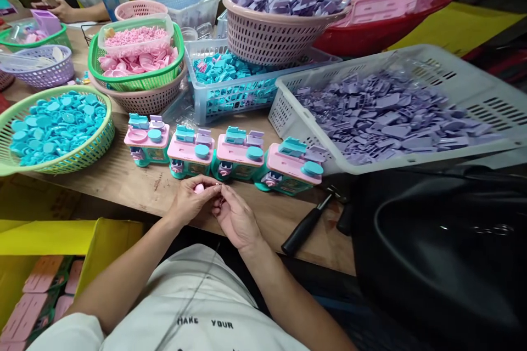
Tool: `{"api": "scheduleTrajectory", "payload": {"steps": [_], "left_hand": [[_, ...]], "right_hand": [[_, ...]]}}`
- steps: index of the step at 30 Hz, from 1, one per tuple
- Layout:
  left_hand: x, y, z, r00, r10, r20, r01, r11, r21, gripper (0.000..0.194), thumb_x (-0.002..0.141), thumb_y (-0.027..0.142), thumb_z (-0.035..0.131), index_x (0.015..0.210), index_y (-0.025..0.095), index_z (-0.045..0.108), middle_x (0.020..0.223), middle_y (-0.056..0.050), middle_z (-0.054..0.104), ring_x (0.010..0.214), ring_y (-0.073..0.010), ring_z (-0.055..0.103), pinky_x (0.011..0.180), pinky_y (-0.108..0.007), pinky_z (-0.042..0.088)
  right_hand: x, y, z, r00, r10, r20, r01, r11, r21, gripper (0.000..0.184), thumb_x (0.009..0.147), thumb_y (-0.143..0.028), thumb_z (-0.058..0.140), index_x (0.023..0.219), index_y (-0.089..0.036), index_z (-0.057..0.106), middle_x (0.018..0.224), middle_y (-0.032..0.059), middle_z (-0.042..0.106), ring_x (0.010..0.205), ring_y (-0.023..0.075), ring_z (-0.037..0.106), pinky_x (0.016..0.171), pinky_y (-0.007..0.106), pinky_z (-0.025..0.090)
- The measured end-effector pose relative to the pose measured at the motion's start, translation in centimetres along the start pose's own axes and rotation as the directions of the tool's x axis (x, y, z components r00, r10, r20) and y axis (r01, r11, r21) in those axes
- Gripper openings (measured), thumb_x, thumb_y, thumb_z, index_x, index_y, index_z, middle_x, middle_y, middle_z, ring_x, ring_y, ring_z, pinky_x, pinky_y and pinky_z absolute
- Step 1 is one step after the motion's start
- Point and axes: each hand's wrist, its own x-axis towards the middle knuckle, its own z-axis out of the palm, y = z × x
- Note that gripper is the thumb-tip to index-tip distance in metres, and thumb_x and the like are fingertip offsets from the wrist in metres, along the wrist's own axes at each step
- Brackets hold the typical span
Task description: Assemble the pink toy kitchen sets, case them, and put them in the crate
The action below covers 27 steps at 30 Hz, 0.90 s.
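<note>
My left hand (195,198) is closed around a small pink plastic piece (199,188), only partly visible between the fingers. Its fingertips meet those of my right hand (236,216), which is closed on something tiny that I cannot make out. Just beyond both hands stands a row of toy kitchen units with pink tops and teal bases. The leftmost toy kitchen (147,140) has a pink basin in its top; on the second toy kitchen (191,152), third toy kitchen (240,153) and rightmost toy kitchen (293,166) no basin shows.
A black-handled hammer (307,225) lies right of my hands, beside a black bag (436,252). Behind the row are a green basket (109,137) of blue discs, a white crate (288,112) of purple parts and a blue crate (201,104). A yellow box (111,241) stands at lower left.
</note>
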Motion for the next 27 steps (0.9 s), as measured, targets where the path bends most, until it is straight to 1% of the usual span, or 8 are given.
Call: {"api": "scheduleTrajectory", "payload": {"steps": [3, 5, 9, 12, 15, 20, 24, 27], "left_hand": [[-0.1, -0.2, 0.1, 0.997, 0.077, -0.026, -0.075, 0.995, 0.065, 0.035, 0.071, 0.045, 0.082, 0.083, 0.014, 0.072, 0.077, -0.002, 0.064, 0.069, -0.0112, 0.059, 0.067, -0.024, 0.05], [-0.2, -0.3, 0.1, 0.993, 0.106, -0.049, -0.101, 0.99, 0.098, 0.037, 0.072, 0.043, 0.082, 0.094, 0.014, 0.072, 0.085, -0.002, 0.065, 0.075, -0.011, 0.06, 0.07, -0.022, 0.049], [-0.4, -0.1, 0.1, 0.992, -0.02, -0.127, 0.02, 1.0, 0.006, 0.055, 0.066, 0.044, 0.085, 0.108, 0.016, 0.06, 0.087, 0.0, 0.063, 0.069, -0.0089, 0.058, 0.057, -0.018, 0.043], [-0.7, 0.7, -0.1, 0.989, -0.146, -0.012, 0.146, 0.989, -0.024, 0.054, 0.067, 0.055, 0.082, 0.094, 0.015, 0.057, 0.068, 0.002, 0.061, 0.055, -0.0074, 0.052, 0.047, -0.017, 0.035], [-0.7, 1.3, -0.3, 0.983, -0.176, 0.059, 0.176, 0.984, 0.013, 0.056, 0.066, 0.063, 0.078, 0.084, 0.013, 0.06, 0.067, 0.0, 0.062, 0.053, -0.0075, 0.053, 0.044, -0.016, 0.032], [-0.4, 1.1, 0.5, 0.976, -0.212, -0.043, 0.213, 0.976, 0.034, 0.059, 0.065, 0.067, 0.077, 0.088, 0.014, 0.064, 0.065, 0.003, 0.057, 0.047, -0.0044, 0.047, 0.04, -0.015, 0.028], [-0.5, 0.7, 1.1, 0.955, -0.298, -0.007, 0.295, 0.949, -0.107, 0.049, 0.067, 0.054, 0.08, 0.092, 0.015, 0.064, 0.07, 0.003, 0.057, 0.053, -0.0052, 0.048, 0.042, -0.014, 0.029], [-0.6, 0.3, 1.1, 0.949, -0.311, 0.052, 0.315, 0.934, -0.169, 0.045, 0.067, 0.048, 0.081, 0.088, 0.013, 0.064, 0.073, 0.0, 0.059, 0.059, -0.0067, 0.051, 0.045, -0.015, 0.034]], "right_hand": [[-0.1, 0.0, 0.1, 1.0, 0.028, 0.007, -0.028, 1.0, -0.013, 0.036, 0.06, -0.038, 0.09, 0.077, -0.019, 0.066, 0.066, -0.0058, 0.056, 0.056, 0.0046, 0.043, 0.048, 0.016, 0.036], [-0.1, 0.0, 0.0, 1.0, 0.011, -0.001, -0.011, 1.0, -0.027, 0.041, 0.055, -0.041, 0.092, 0.075, -0.018, 0.064, 0.065, -0.0065, 0.053, 0.055, 0.0038, 0.04, 0.047, 0.015, 0.034], [0.1, 0.0, -0.3, 0.988, -0.153, -0.013, 0.149, 0.976, -0.158, 0.044, 0.059, -0.049, 0.088, 0.072, -0.019, 0.06, 0.063, -0.0069, 0.049, 0.053, 0.0043, 0.035, 0.047, 0.017, 0.031], [0.1, 0.2, -0.6, 0.957, -0.29, 0.013, 0.281, 0.914, -0.293, 0.042, 0.066, -0.054, 0.083, 0.07, -0.019, 0.058, 0.057, -0.0081, 0.044, 0.052, 0.0057, 0.032, 0.048, 0.02, 0.031], [-0.1, 0.3, -0.7, 0.931, -0.358, 0.075, 0.357, 0.846, -0.397, 0.038, 0.076, -0.056, 0.074, 0.073, -0.02, 0.06, 0.056, -0.0072, 0.047, 0.051, 0.0073, 0.033, 0.05, 0.022, 0.034], [-0.7, 0.4, -1.1, 0.857, -0.477, 0.196, 0.491, 0.639, -0.592, 0.028, 0.091, -0.048, 0.06, 0.082, -0.021, 0.061, 0.074, -0.0006, 0.063, 0.064, 0.0126, 0.054, 0.065, 0.027, 0.047], [-0.9, 0.2, -1.5, 0.752, -0.564, 0.341, 0.583, 0.329, -0.742, 0.021, 0.095, -0.04, 0.056, 0.085, -0.022, 0.061, 0.075, -0.0003, 0.061, 0.064, 0.0126, 0.053, 0.067, 0.028, 0.046], [-0.6, -0.1, -1.8, 0.727, -0.582, 0.364, 0.585, 0.247, -0.773, 0.019, 0.097, -0.036, 0.054, 0.085, -0.022, 0.06, 0.069, -0.0022, 0.057, 0.06, 0.0119, 0.052, 0.063, 0.027, 0.044]]}}
